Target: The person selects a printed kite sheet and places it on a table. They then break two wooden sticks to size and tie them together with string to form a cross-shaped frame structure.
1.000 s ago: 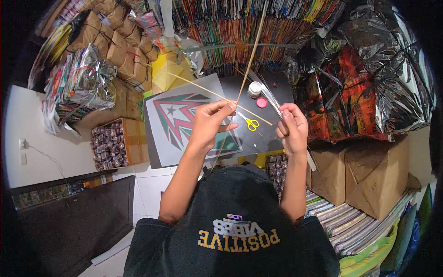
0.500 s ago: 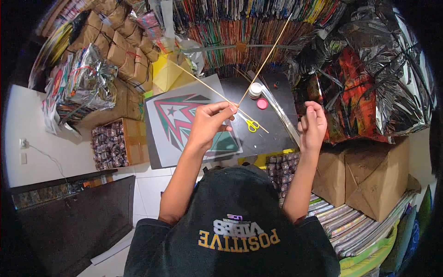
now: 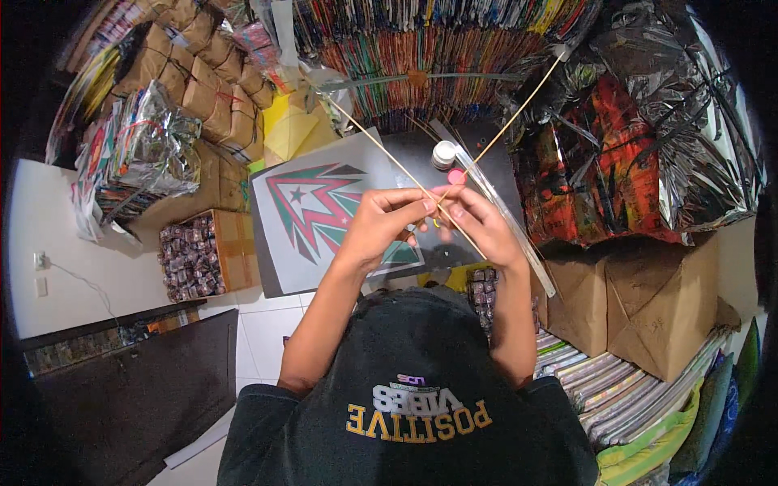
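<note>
Two thin bamboo sticks, one slanting up to the left (image 3: 373, 143) and one up to the right (image 3: 523, 109), cross above the table. My left hand (image 3: 377, 227) pinches them at the crossing between thumb and fingers. Close against it, my right hand (image 3: 490, 231) has its fingers bent together at the crossing. A fine thread showed at that hand a moment ago; it is too thin to make out now. Yellow scissors (image 3: 438, 222) lie below, mostly hidden by the hands. Left of them is a pale sheet (image 3: 279, 243) with a red, green and black star pattern.
A white jar (image 3: 443, 154) and pink lid (image 3: 456, 176) stand on the dark table (image 3: 498, 146) beside a long shiny strip (image 3: 519, 239). Stacked bundles (image 3: 413, 101) line the back. Wrapped packs (image 3: 608, 162) crowd the right, and a box of small packets (image 3: 235, 251) the left.
My right hand has come left from the side to the crossing, beside my left hand. The sticks have swung rightward and spread into a wider V.
</note>
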{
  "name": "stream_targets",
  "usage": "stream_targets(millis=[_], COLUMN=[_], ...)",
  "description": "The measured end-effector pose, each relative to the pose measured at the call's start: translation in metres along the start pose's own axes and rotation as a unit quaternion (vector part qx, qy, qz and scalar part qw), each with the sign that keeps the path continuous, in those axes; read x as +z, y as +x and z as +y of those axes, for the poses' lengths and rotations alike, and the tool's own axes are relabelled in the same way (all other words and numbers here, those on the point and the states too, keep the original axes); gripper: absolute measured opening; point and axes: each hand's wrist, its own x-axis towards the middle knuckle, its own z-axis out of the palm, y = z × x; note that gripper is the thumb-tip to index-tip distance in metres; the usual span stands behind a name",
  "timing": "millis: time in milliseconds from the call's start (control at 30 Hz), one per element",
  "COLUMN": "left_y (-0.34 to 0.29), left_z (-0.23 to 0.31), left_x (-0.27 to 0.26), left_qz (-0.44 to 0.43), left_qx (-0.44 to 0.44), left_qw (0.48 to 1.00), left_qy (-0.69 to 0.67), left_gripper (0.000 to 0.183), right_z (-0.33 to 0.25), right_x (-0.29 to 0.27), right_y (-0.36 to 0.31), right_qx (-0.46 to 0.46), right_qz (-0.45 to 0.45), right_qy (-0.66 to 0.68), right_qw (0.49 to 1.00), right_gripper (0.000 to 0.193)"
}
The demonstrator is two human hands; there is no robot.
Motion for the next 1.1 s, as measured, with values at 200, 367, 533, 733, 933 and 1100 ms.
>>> stream_targets(millis=[200, 367, 533, 733, 933, 1100], left_y=[0.001, 0.0, 0.0, 0.0, -0.001, -0.004], left_z=[-0.005, -0.006, -0.005, -0.007, -0.008, -0.003], left_x=[-0.008, -0.009, -0.008, -0.003, -0.005, -0.013], left_qz=[0.0, 0.006, 0.02, 0.025, 0.034, 0.03], left_qx=[0.016, 0.023, 0.026, 0.044, 0.047, 0.065], left_qw=[1.0, 1.0, 0.999, 0.999, 0.998, 0.997], left_qy=[-0.011, -0.011, 0.011, 0.006, 0.01, 0.043], left_gripper=[0.021, 0.02, 0.019, 0.019, 0.019, 0.021], right_z=[-0.011, -0.009, -0.006, 0.005, 0.013, 0.007], right_x=[0.0, 0.005, -0.001, 0.019, 0.024, 0.017], right_y=[-0.003, 0.002, 0.002, 0.008, 0.008, 0.001], right_qx=[0.029, 0.008, 0.044, 0.015, 0.015, 0.03], right_qz=[-0.019, 0.039, 0.066, 0.15, 0.155, 0.096], right_qy=[-0.016, 0.002, 0.049, 0.147, 0.137, 0.066], right_qw=[0.999, 0.999, 0.996, 0.978, 0.978, 0.993], right_gripper=[0.02, 0.016, 0.016, 0.015, 0.017, 0.018])
